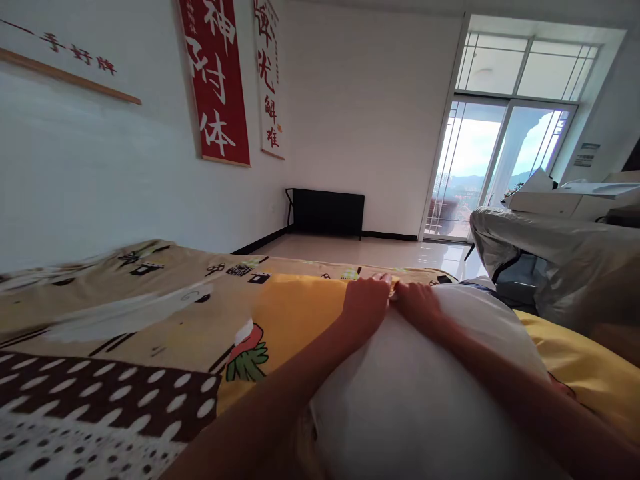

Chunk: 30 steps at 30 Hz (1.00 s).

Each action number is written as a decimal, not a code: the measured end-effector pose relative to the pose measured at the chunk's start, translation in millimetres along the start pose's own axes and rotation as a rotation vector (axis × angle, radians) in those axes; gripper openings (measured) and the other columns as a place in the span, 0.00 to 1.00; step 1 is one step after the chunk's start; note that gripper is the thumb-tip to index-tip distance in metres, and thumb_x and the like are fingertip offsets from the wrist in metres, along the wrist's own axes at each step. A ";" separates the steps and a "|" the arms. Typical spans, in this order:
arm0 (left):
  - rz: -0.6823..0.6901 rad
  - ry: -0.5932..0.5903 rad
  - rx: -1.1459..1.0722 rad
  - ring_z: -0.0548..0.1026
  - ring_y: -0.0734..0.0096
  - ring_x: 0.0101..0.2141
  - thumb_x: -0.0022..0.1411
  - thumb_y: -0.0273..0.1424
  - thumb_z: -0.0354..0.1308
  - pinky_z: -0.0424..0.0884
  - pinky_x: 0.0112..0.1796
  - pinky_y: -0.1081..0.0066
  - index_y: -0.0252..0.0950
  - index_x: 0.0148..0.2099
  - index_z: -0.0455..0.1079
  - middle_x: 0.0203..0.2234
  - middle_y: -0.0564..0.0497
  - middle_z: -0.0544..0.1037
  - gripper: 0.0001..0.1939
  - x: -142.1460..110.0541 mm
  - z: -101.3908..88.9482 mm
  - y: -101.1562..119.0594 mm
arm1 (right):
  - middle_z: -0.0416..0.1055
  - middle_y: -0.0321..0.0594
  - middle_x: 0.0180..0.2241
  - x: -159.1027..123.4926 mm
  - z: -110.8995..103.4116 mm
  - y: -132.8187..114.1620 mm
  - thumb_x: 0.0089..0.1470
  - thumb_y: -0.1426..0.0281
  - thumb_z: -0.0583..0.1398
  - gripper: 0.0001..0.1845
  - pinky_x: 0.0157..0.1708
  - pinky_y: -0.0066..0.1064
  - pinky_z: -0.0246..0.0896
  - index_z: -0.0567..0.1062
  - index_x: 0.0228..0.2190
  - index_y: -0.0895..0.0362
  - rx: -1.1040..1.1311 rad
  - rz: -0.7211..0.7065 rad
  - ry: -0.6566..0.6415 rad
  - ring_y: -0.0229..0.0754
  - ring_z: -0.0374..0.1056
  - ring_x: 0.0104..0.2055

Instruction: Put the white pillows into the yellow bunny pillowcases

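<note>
A plump white pillow (415, 393) lies between my forearms, directly in front of me. At its far end my left hand (367, 297) is closed, fingers curled over the edge where yellow cloth (305, 303) meets the pillow. My right hand (417, 303) is closed right beside it, gripping the pillow's far edge. The two hands nearly touch, and the fingertips are partly hidden. The yellow cloth carries a carrot print and spreads flat to the left of the pillow.
Patterned bedding (140, 327) spreads across the left. More yellow fabric (580, 347) bulges at the right. Beyond are a black folded panel (327, 212) by the wall, hanging scrolls (215, 87), a glass door (470, 167), and a plastic-covered table (560, 247) with white boxes.
</note>
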<state>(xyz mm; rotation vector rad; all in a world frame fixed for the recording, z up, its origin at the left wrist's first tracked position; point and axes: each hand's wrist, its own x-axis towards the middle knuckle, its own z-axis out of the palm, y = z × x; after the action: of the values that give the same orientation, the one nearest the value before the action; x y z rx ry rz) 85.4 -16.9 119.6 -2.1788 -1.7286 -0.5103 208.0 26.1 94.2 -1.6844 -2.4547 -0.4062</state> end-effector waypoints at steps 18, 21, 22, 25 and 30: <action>-0.025 -0.124 -0.074 0.72 0.63 0.39 0.64 0.27 0.44 0.65 0.39 0.67 0.35 0.39 0.68 0.37 0.45 0.75 0.12 -74.6 104.2 -49.8 | 0.72 0.46 0.36 -54.5 72.1 -47.8 0.58 0.66 0.53 0.11 0.43 0.42 0.57 0.74 0.37 0.55 0.011 -0.421 0.290 0.47 0.66 0.40; -0.061 -0.099 -0.129 0.72 0.63 0.37 0.63 0.30 0.46 0.65 0.37 0.66 0.36 0.41 0.68 0.36 0.46 0.75 0.10 -78.3 115.2 -45.3 | 0.69 0.54 0.47 -93.3 114.6 -60.0 0.56 0.66 0.55 0.17 0.47 0.53 0.53 0.71 0.46 0.58 -0.099 -0.369 0.533 0.56 0.63 0.47; -0.083 -0.075 -0.129 0.72 0.62 0.37 0.64 0.32 0.46 0.65 0.37 0.66 0.36 0.42 0.68 0.37 0.46 0.75 0.11 -79.0 118.6 -47.5 | 0.67 0.56 0.50 -97.5 125.2 -57.2 0.56 0.67 0.54 0.19 0.48 0.56 0.51 0.70 0.49 0.58 -0.129 -0.348 0.574 0.58 0.62 0.50; -0.149 -0.031 -0.102 0.73 0.58 0.38 0.64 0.36 0.44 0.65 0.39 0.62 0.37 0.43 0.68 0.37 0.45 0.74 0.14 -80.3 124.9 -58.9 | 0.66 0.57 0.52 -87.3 132.0 -38.6 0.57 0.70 0.53 0.22 0.48 0.57 0.51 0.66 0.54 0.58 -0.143 -0.386 0.486 0.58 0.61 0.52; -0.250 -0.011 -0.104 0.72 0.54 0.41 0.65 0.37 0.41 0.63 0.42 0.58 0.36 0.44 0.69 0.38 0.42 0.74 0.17 -77.0 119.9 -60.9 | 0.71 0.46 0.47 -42.6 85.8 -12.5 0.57 0.72 0.54 0.23 0.46 0.39 0.58 0.65 0.55 0.50 0.026 -0.440 0.078 0.47 0.66 0.47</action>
<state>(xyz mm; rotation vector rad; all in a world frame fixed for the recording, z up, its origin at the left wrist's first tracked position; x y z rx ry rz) 20.0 -15.5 -20.8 -2.0456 -2.0353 -0.6638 215.3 9.3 -0.7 -1.0837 -2.7455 -0.4719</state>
